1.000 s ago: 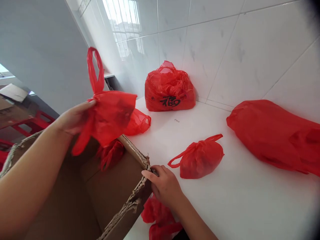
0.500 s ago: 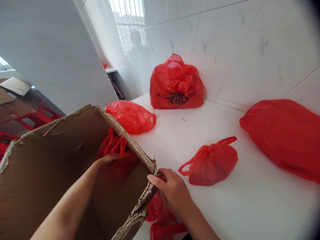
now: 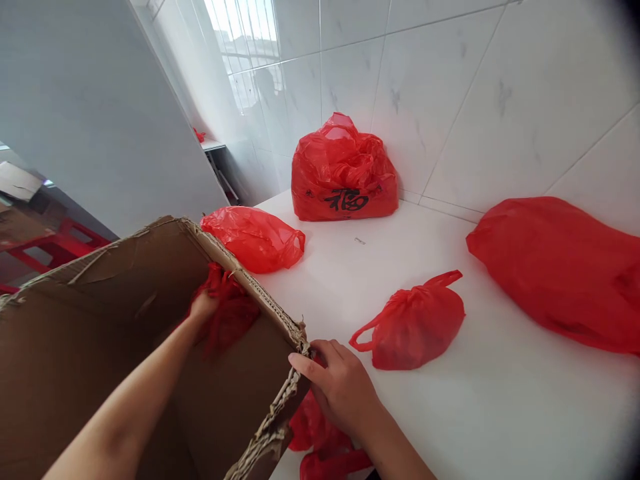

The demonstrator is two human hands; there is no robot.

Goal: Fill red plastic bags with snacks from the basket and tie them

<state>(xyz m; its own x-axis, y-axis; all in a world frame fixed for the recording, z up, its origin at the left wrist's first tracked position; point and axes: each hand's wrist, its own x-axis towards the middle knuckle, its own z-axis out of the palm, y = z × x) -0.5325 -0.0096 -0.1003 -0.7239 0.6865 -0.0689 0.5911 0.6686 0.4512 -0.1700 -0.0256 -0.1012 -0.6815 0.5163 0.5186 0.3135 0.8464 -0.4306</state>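
Note:
A large open cardboard box (image 3: pixel 145 427) with frayed edges fills the lower left. My left hand (image 3: pixel 205 305) reaches down inside it, its fingers closed on the gathered top of a red plastic bag (image 3: pixel 235 320). The bag's lower part lies in shadow against the box wall. At the box's near right corner my right hand (image 3: pixel 333 373) grips the torn rim, thumb on top and fingers round the outer side. Just right of that hand, a small knotted red bag (image 3: pixel 420 327) sits on the white table (image 3: pixel 480 420).
Behind the box lies a lighter red bag (image 3: pixel 255 240). A full red bag with a black character (image 3: pixel 345 173) stands against the tiled wall (image 3: pixel 450 73). A big red bag (image 3: pixel 555 273) lies far right. More red plastic (image 3: pixel 320 427) shows below my right hand. Red stools (image 3: pixel 65 243) stand at left.
My left hand has shifted left and up inside the box and now grasps the bag's gathered top. My right hand keeps its hold on the rim. The view has moved slightly.

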